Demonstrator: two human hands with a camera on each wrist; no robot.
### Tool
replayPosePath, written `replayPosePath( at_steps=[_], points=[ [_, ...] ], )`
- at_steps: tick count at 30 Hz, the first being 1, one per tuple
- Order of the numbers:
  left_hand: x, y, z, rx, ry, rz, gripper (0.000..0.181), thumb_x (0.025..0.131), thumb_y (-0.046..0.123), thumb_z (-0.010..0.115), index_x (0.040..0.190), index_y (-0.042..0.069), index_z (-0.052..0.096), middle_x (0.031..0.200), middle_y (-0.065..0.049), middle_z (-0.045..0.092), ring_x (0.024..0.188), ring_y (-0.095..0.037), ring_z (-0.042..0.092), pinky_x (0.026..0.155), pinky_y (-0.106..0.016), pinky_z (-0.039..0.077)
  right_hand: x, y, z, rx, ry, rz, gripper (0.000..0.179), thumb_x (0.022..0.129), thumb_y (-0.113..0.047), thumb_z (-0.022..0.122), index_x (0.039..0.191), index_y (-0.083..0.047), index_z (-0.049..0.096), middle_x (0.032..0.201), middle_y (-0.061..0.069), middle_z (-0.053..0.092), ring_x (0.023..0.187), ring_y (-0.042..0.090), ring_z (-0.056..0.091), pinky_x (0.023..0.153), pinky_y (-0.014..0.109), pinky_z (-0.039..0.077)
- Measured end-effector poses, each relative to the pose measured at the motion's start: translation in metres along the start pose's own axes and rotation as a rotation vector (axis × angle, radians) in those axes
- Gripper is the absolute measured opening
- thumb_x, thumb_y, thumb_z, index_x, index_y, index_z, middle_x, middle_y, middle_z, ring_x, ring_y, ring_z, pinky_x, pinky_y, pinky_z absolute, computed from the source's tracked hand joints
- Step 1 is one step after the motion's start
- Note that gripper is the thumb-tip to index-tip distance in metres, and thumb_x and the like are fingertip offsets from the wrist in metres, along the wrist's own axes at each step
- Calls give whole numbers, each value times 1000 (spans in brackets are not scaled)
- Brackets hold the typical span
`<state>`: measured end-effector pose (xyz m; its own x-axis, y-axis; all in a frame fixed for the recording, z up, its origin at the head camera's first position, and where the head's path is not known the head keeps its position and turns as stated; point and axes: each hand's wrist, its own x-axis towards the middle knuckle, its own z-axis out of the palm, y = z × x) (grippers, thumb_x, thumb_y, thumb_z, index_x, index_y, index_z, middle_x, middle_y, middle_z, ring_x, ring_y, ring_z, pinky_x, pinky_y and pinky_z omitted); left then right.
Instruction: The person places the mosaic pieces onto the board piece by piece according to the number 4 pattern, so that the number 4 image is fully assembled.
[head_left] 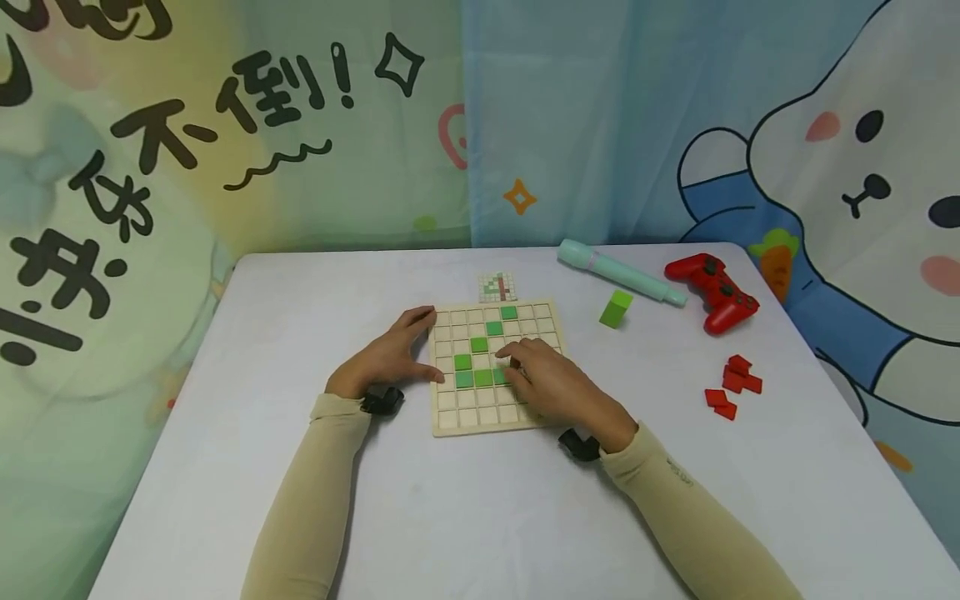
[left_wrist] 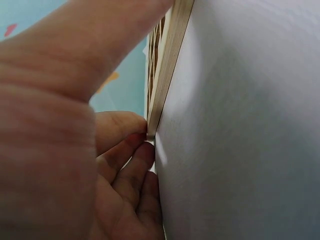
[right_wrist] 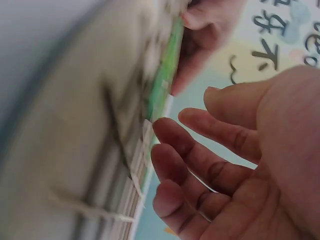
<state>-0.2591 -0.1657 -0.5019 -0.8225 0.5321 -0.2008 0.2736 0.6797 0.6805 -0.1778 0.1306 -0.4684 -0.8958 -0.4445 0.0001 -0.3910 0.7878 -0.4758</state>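
Note:
A square wooden grid board (head_left: 447,419) lies on the white table, with several green tiles (head_left: 478,344) in its cells forming a slanted line and a short row. My left hand (head_left: 390,354) rests at the board's left edge, thumb and fingers spread along it. In the left wrist view, fingertips touch the board's side (left_wrist: 167,70). Over the middle right of the board hovers my right hand (head_left: 551,383), fingers loosely bent and hiding some cells. The right wrist view shows nothing between its fingers (right_wrist: 170,162), which are close to the board's surface.
A small patterned grid card (head_left: 497,287) lies behind the board. To the right are a green block (head_left: 616,309), a mint-coloured tube (head_left: 622,273), a red game controller (head_left: 712,292) and several scattered red tiles (head_left: 733,380). Printed curtains hang behind the table.

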Motion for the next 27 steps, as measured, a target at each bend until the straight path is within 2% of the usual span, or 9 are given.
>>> replayPosePath(
  at_steps=[3,9,13,17,19,22,25,27],
  points=[
    [-1,-1,1,-7,1,3,119,84,40,93,172,12,18,181,-5,12,169,-31,12,134,-54,25,-3,4,-15,39,11,18,34,110,-22,60,140,-7,66,114,6,70,101,20,63,87,40,55],
    [-2,-1,4,-16,7,5,120,83,37,93,172,9,18,181,-7,12,169,-33,12,133,-55,26,-15,20,-46,64,116,54,30,110,-21,60,137,-10,68,123,8,71,101,23,63,81,38,54],
    [-2,-1,6,-4,3,9,120,84,40,93,172,7,18,181,-9,12,169,-34,13,133,-56,26,-33,38,-68,59,182,116,30,111,-21,59,138,-10,68,119,9,71,96,23,60,77,36,52],
    [-3,1,4,1,12,15,119,84,39,93,172,8,18,181,-8,12,169,-34,13,133,-56,27,-60,69,-93,38,307,171,29,110,-16,59,136,-8,69,118,14,72,96,26,62,81,27,50],
    [-3,1,3,-3,12,14,119,84,38,93,172,8,18,181,-8,12,169,-33,13,133,-56,27,-77,88,-104,42,383,215,28,110,-15,58,135,-7,68,119,16,73,98,28,64,83,19,48],
    [-2,2,2,3,8,13,118,85,38,92,172,8,18,181,-8,11,169,-34,13,133,-56,26,-105,117,-116,50,470,318,29,112,-20,57,137,-9,67,119,18,73,102,31,64,78,12,43],
    [-1,2,3,4,8,13,118,85,39,92,172,9,18,181,-8,11,169,-34,13,133,-56,26,-130,143,-123,45,490,445,33,113,-25,54,140,-9,65,123,22,69,108,36,61,72,15,43],
    [-2,2,3,0,9,13,118,85,38,92,172,9,18,181,-8,12,169,-33,13,133,-56,26,-144,158,-125,30,464,519,35,114,-25,51,142,-8,63,128,25,65,112,40,58,71,20,44]
  ],
)
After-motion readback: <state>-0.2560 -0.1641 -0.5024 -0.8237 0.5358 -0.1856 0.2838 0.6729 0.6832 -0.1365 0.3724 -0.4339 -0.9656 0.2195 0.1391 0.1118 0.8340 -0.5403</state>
